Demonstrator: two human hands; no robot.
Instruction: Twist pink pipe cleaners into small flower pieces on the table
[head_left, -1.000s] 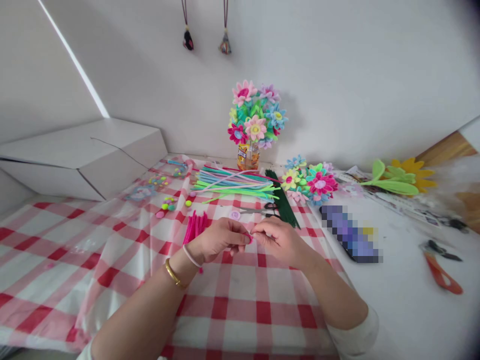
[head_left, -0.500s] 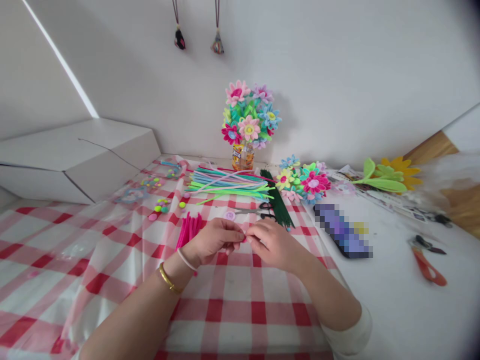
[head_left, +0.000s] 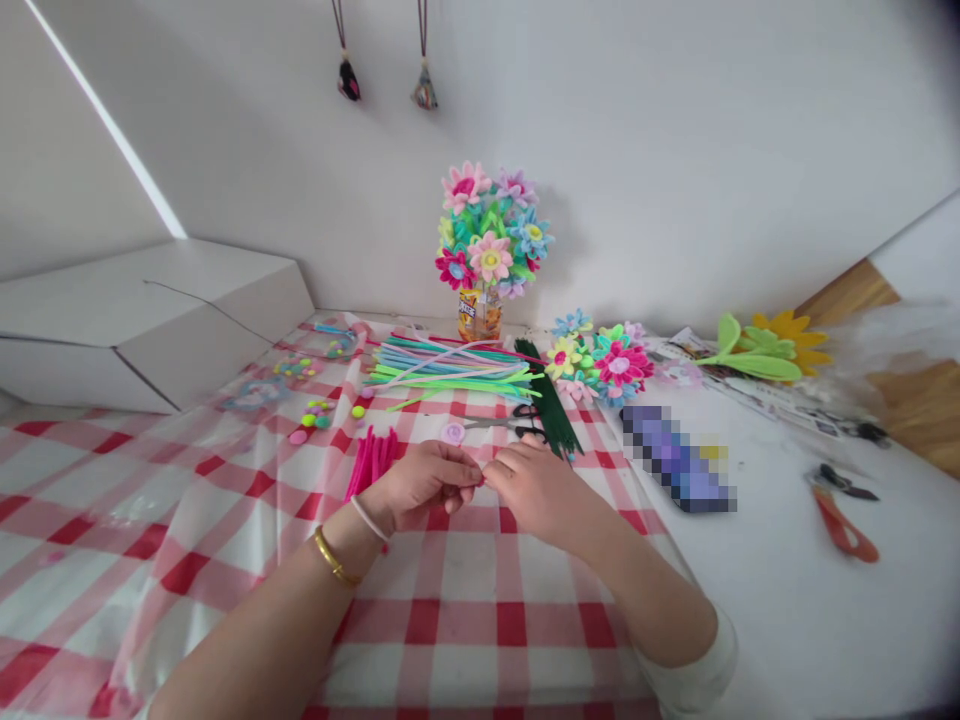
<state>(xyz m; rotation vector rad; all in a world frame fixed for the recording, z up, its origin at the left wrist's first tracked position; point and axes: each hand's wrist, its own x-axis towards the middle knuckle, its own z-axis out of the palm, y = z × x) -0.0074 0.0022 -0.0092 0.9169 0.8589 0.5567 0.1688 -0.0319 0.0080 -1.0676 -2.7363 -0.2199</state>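
Note:
My left hand (head_left: 424, 483) and my right hand (head_left: 534, 487) meet fingertip to fingertip over the red-checked tablecloth (head_left: 465, 610). Between the fingertips they pinch a small pink pipe-cleaner piece (head_left: 480, 481); most of it is hidden by the fingers. A bunch of pink pipe cleaners (head_left: 370, 459) lies just left of my left hand. A small lilac disc (head_left: 453, 432) and a pair of scissors (head_left: 517, 425) lie just beyond my hands.
Loose pipe cleaners in several colours (head_left: 457, 368) and a dark green bundle (head_left: 550, 408) lie further back. A jar of pipe-cleaner flowers (head_left: 487, 245) stands by the wall, more flowers (head_left: 600, 360) to its right. A white box (head_left: 142, 320) sits left, orange-handled cutters (head_left: 844, 520) right.
Both hands stay pinched together on the pink piece. The whole scene has shifted slightly left and down in the picture as the head turned.

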